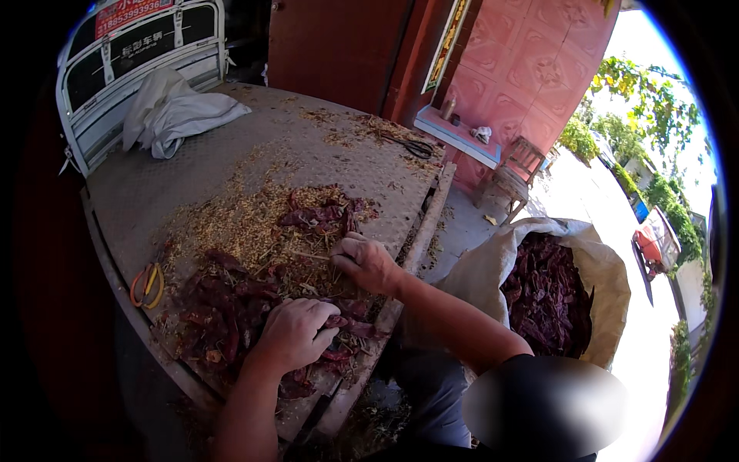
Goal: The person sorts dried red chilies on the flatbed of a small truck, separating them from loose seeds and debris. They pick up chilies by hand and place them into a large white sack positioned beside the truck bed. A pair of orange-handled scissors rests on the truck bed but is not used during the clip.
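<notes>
My left hand (297,332) is closed around a dried red chili pepper (361,328), above a heap of dark red dried chilies (216,312) near the truck bed's edge. My right hand (366,263) has its fingers curled, knuckles up, just below a few wrinkled chilies (314,216). A thin pale stalk (312,255) reaches its fingertips; whether the hand grips anything is hidden. Yellow seeds and chaff (231,225) are spread over the metal truck bed (190,173). Orange- and yellow-handled scissors (148,286) lie left of the heap.
An open woven sack (612,289) of dried chilies stands to the right, beside the bed. Black-handled scissors (418,149) rest at the far right corner. A crumpled white sack (185,115) lies at the far left by the metal rack. A wooden chair (511,176) stands beyond the bed.
</notes>
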`<state>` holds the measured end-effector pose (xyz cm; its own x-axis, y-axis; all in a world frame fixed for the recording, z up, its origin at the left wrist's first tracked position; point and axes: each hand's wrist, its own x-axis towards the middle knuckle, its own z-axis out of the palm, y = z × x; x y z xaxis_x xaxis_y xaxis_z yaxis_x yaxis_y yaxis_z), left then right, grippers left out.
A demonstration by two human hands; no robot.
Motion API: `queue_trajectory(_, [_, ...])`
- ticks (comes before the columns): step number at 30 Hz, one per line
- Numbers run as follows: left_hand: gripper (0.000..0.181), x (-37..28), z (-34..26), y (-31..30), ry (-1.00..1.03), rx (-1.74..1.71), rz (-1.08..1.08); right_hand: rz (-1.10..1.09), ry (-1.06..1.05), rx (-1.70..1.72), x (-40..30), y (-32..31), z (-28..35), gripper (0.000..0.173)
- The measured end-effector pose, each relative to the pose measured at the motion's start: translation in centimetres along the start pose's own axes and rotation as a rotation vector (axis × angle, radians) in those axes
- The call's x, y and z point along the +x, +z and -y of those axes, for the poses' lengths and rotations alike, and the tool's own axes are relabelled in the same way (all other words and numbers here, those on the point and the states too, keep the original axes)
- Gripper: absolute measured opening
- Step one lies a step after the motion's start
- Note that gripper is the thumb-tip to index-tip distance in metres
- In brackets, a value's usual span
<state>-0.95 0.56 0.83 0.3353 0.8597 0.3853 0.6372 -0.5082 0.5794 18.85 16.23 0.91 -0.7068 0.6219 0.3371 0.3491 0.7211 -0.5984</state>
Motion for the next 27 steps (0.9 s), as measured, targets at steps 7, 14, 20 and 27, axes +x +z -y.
queue_trajectory(7, [0.025,-1.1,-0.1,0.0,-0.009,0.008,-0.051,0.296,-0.227,-0.103,1.5,0.1,3.5,0.014])
queue_trajectory(14, [0.024,-0.5,0.1,0.2,0.013,0.015,-0.048,0.164,0.029,-0.433,4.4,4.3,3.9,0.017])
queue_trajectory(20, [0.026,-0.7,-0.1,-0.1,0.018,0.043,-0.026,-0.177,0.233,-0.097,4.4,4.2,-1.3,0.021])
queue_trajectory(27, [0.028,-0.7,-0.1,-0.1,0.026,0.041,-0.033,-0.220,0.203,-0.034,3.5,4.1,-1.0,0.017])
